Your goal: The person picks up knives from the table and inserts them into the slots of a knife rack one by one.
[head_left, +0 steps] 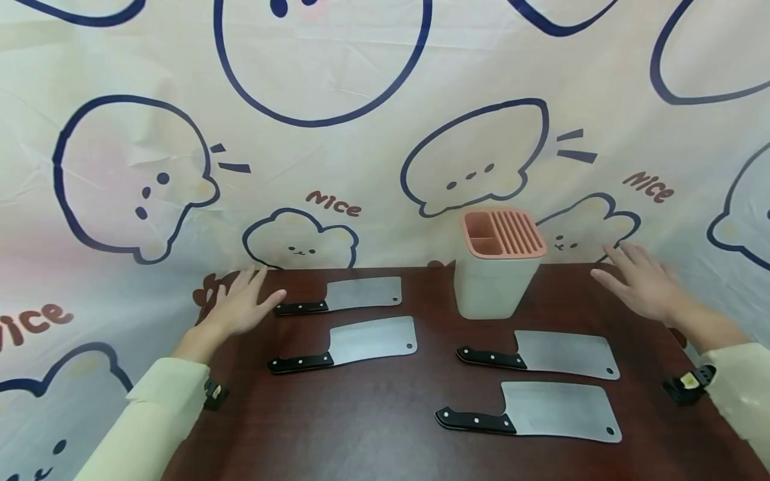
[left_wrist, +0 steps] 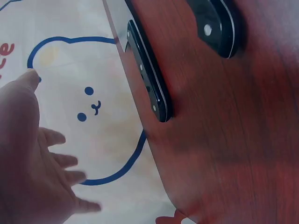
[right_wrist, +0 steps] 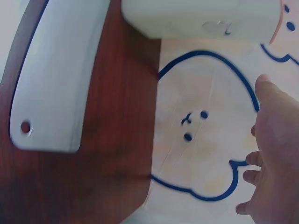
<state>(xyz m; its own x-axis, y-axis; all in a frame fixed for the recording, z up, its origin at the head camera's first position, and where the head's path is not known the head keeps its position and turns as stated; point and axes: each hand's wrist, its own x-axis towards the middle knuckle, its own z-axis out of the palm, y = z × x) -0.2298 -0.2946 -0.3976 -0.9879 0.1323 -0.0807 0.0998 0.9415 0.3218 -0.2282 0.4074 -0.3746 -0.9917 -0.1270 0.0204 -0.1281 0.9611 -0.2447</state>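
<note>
My left hand (head_left: 240,304) hovers at the table's left side, fingers spread and holding nothing. Nearest to it is the black handle of the far-left cleaver (head_left: 363,292); a second cleaver (head_left: 373,337) lies just in front of that one. At the right side my right hand (head_left: 640,280) is held out, fingers extended, with nothing in it. Two more cleavers, an upper one (head_left: 565,354) and a lower one (head_left: 559,411), lie on the right half, handles pointing left. A pale knife block (head_left: 493,290) with a pink slotted top (head_left: 520,234) stands between the hands at the back.
The dark brown wooden table (head_left: 361,427) ends at the back against a cartoon-printed cloth (head_left: 337,160), which also hangs at both sides. A strapped device (head_left: 688,384) sits on the right wrist, another (head_left: 214,394) on the left.
</note>
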